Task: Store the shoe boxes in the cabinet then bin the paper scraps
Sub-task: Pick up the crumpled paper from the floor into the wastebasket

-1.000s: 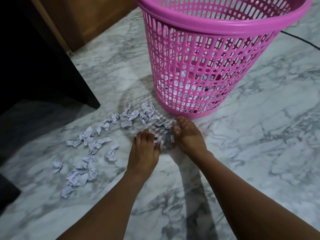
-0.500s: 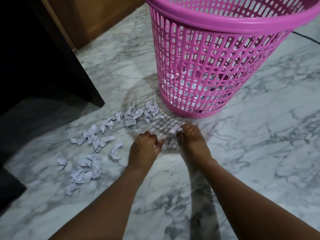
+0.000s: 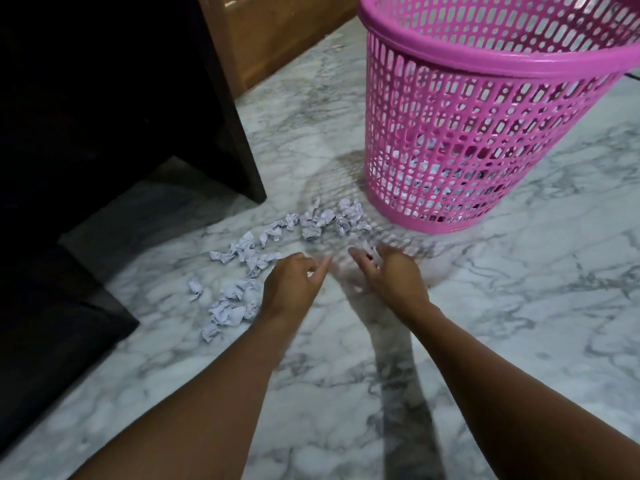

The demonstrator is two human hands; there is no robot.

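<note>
Marble floor (image 3: 526, 306). Pink basket (image 3: 450, 150) stood at 1 o'clock from your hands, with paper showing through its lattice near the bottom. Left hand (image 3: 294, 289) was curled round a small wad, and the right hand (image 3: 394, 282) pinched another in bent fingers. My judgement: carry both over the rim before releasing, so nothing drops short. Loose paper scraps (image 3: 250, 253) lay strewn from 9 to 12 o'clock of the left hand: small, pale, tightly crumpled, probably featherlight.

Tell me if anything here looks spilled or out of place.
Crumpled paper scraps lie strewn over the marble floor left of the pink basket, not in it; a few show through its mesh. The left hand and right hand each grip some.
</note>
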